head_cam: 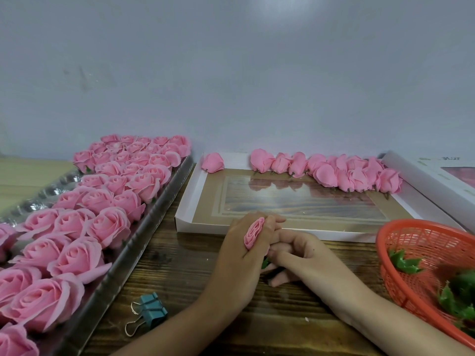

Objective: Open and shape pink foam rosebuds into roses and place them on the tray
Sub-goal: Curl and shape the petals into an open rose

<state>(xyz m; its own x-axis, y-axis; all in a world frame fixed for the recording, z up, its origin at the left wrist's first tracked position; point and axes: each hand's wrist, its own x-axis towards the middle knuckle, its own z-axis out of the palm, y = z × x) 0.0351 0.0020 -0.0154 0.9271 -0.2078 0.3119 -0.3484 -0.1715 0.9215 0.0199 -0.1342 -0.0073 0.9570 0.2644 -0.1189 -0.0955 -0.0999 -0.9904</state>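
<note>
My left hand grips a pink foam rosebud squeezed between thumb and fingers, its petals still tight. My right hand curls its fingers against the bud's underside, where a bit of green base shows. A row of closed rosebuds lies along the far edge of a white shallow box, with one bud apart at its far left corner. The silver tray on the left carries several rows of opened roses.
A red mesh basket with green leaf pieces sits at the right. A teal binder clip lies on the wooden table near my left forearm. Another white box stands at the far right, with a grey wall behind everything.
</note>
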